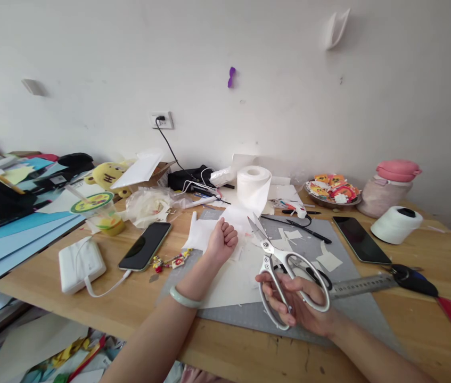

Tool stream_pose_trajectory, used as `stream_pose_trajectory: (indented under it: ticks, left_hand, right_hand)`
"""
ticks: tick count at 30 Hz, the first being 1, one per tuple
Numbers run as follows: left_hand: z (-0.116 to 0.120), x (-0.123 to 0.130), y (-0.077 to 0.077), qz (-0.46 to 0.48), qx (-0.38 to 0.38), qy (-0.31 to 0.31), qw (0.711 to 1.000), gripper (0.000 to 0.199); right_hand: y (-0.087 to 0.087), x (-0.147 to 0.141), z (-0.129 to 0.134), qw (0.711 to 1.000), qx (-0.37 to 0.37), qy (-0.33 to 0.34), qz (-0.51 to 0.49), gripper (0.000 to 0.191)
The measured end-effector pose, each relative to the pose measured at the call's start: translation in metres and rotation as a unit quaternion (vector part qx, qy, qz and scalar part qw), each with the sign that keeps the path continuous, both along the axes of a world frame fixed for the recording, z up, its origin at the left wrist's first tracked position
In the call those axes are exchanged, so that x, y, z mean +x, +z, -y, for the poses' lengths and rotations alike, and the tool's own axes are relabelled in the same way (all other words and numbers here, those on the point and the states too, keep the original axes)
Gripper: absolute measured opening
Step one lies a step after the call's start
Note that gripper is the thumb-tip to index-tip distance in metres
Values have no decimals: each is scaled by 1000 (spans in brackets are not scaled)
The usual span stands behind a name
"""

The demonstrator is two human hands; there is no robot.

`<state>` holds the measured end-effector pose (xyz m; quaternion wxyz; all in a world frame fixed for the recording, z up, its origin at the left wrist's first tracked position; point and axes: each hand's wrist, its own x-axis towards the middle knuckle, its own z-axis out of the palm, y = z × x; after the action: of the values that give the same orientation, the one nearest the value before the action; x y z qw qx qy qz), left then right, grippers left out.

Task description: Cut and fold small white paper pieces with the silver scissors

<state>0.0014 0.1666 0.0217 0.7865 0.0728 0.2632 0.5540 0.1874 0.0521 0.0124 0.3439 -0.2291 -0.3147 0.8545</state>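
Note:
My left hand point(223, 242) is closed in a fist above the white paper, with nothing sticking out of it. A pale bangle point(186, 299) circles that wrist. In my right hand point(299, 298) are silver scissors point(267, 247), fingers through the handle loops. Their blades point up and away from me and stand slightly apart. Beneath both hands lies a grey cutting mat point(233, 315) with a white paper sheet point(225, 287) on it. Cut paper scraps point(328, 259) are scattered beside the scissors. Partly behind my right hand lies a metal ruler point(363, 286).
A tissue roll point(253, 186) stands behind my hands. To the left are a phone point(145, 246), a white power bank point(81, 265) and a drink cup point(101, 213). On the right lie another phone point(360, 239), a thread spool point(396, 225) and black-handled scissors point(415, 280).

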Motion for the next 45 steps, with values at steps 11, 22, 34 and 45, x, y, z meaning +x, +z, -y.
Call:
stream_pose_trajectory:
  ticks: [11,22,34,45]
  left_hand:
    - [13,13,1,-10,-18,-45,999,39]
    - [29,27,5,37,4,-138,990,54]
    - [56,52,7,23,78,-290,954,53]
    - [58,56,1,-34,80,-299,950,50]
  right_hand:
    - [33,56,-31,574,291,-145,751,9]
    - [20,54,-26,410,370,-126,824,29]
    - [8,7,-12,530,584,-204,579,39]
    - [2,0,-19,595,542,-236,545,22]
